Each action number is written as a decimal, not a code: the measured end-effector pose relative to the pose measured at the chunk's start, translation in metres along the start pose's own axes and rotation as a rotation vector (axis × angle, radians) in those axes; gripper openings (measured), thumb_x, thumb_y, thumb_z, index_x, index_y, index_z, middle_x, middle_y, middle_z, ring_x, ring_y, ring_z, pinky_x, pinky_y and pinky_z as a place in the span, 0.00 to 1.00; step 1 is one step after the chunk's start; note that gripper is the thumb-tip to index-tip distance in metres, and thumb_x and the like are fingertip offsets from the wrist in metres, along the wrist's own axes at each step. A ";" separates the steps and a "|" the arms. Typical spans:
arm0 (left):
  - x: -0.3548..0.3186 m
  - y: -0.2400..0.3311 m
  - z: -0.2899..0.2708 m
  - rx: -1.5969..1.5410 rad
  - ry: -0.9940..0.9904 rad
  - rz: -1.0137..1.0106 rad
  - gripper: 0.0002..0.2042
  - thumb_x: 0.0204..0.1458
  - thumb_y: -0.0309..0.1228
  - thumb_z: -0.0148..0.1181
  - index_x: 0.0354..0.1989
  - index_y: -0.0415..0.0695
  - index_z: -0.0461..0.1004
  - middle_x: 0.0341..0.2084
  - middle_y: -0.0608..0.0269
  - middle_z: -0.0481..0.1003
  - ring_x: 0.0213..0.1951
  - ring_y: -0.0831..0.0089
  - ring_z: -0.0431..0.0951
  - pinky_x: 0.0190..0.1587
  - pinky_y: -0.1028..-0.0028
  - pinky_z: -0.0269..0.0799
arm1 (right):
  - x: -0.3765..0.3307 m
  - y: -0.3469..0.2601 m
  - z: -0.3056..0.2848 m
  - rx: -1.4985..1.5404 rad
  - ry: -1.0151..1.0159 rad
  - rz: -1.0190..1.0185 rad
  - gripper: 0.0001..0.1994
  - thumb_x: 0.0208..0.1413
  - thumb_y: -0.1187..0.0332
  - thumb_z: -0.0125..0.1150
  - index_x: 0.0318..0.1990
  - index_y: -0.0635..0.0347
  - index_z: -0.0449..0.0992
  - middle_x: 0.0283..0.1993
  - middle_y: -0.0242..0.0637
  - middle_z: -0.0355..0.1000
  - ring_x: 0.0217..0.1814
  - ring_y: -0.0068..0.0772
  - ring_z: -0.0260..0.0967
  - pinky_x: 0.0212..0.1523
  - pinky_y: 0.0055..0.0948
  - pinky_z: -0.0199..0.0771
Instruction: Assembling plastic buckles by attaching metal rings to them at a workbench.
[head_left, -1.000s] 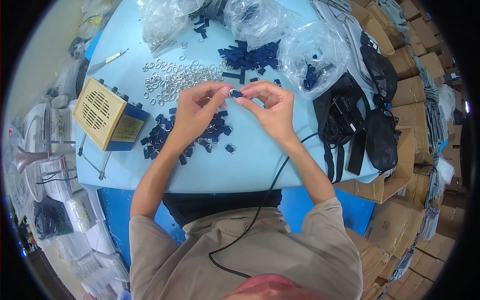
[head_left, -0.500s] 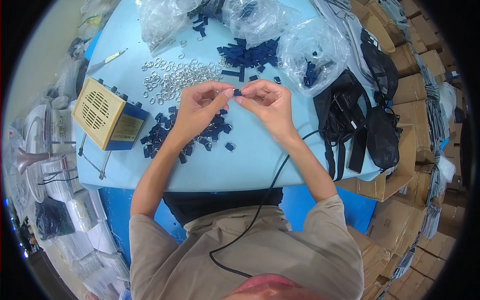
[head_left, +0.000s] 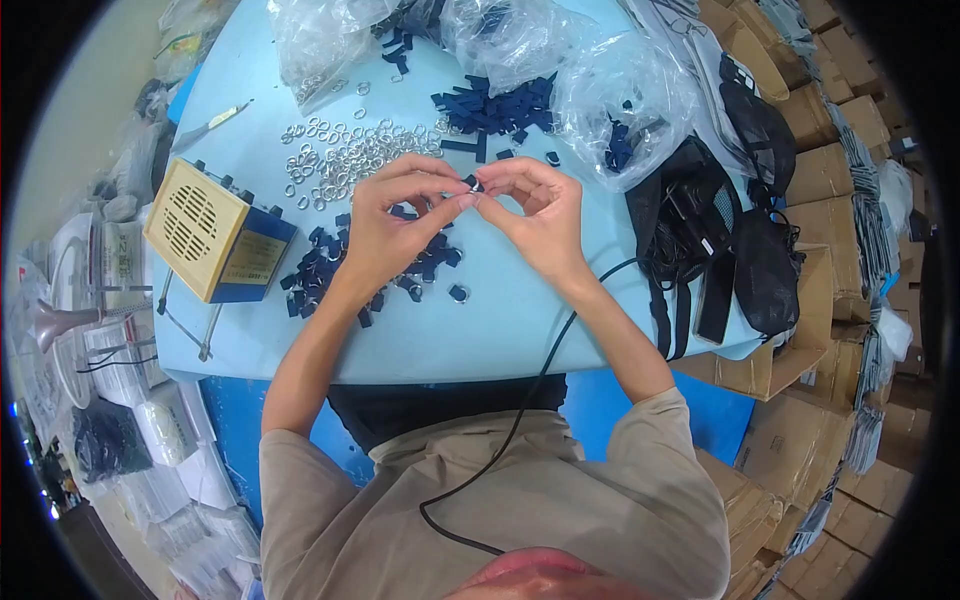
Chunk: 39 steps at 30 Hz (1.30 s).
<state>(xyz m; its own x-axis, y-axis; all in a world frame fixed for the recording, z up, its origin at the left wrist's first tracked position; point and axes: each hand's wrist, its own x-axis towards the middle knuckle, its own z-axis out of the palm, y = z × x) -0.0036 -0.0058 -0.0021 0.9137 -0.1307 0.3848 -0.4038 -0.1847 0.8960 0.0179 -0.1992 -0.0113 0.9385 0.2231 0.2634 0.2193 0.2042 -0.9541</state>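
At frame centre our left hand (head_left: pixel 385 225) and right hand (head_left: pixel 535 215) pinch one small dark blue piece (head_left: pixel 472 184) between fingertips; we hold it steady and aligned above the table (head_left: pixel 500 320).

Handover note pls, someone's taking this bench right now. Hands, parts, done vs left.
Left hand and right hand: raised over the table, fingertips meeting, pinching one small dark blue piece between them.
Parts: loose metal rings spread behind the left hand; a pile of dark blue pieces behind the right hand; more in the clear bags.
Done, it seems: a scatter of dark blue pieces lies under the left hand; too small to tell whether rings are fitted.
Left: rings and blue pieces in plenty.
Tan box with grille sits at the left edge, untouched.
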 end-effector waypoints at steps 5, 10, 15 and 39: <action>0.001 0.003 0.000 -0.187 0.068 -0.170 0.07 0.56 0.27 0.69 0.40 0.39 0.84 0.37 0.63 0.80 0.29 0.83 0.77 0.31 0.82 0.72 | -0.002 -0.010 0.004 0.053 0.017 0.066 0.11 0.50 0.84 0.72 0.42 0.69 0.80 0.41 0.40 0.80 0.43 0.25 0.80 0.50 0.29 0.81; 0.001 -0.002 -0.002 -0.197 -0.008 -0.311 0.08 0.61 0.29 0.64 0.42 0.38 0.83 0.31 0.66 0.78 0.30 0.81 0.76 0.30 0.81 0.69 | -0.005 -0.005 0.005 0.081 0.021 0.083 0.10 0.50 0.84 0.72 0.40 0.69 0.80 0.43 0.41 0.79 0.45 0.26 0.79 0.50 0.28 0.81; 0.001 -0.001 -0.001 -0.274 -0.025 -0.267 0.09 0.59 0.31 0.67 0.41 0.37 0.84 0.32 0.65 0.80 0.29 0.81 0.77 0.30 0.82 0.70 | -0.006 -0.003 0.005 0.067 0.026 0.110 0.07 0.51 0.83 0.72 0.36 0.68 0.80 0.42 0.40 0.79 0.45 0.26 0.79 0.49 0.27 0.81; -0.003 -0.001 0.001 -0.213 -0.006 -0.236 0.09 0.59 0.29 0.66 0.41 0.36 0.83 0.34 0.62 0.80 0.29 0.80 0.77 0.30 0.81 0.72 | -0.003 -0.010 0.006 0.124 0.079 0.147 0.07 0.53 0.80 0.72 0.37 0.69 0.79 0.37 0.41 0.81 0.40 0.24 0.80 0.44 0.23 0.81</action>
<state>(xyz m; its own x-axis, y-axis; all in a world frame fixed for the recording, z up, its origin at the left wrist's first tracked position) -0.0055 -0.0063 -0.0044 0.9805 -0.1139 0.1601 -0.1615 -0.0028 0.9869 0.0116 -0.1964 -0.0012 0.9770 0.1851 0.1061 0.0486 0.2914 -0.9554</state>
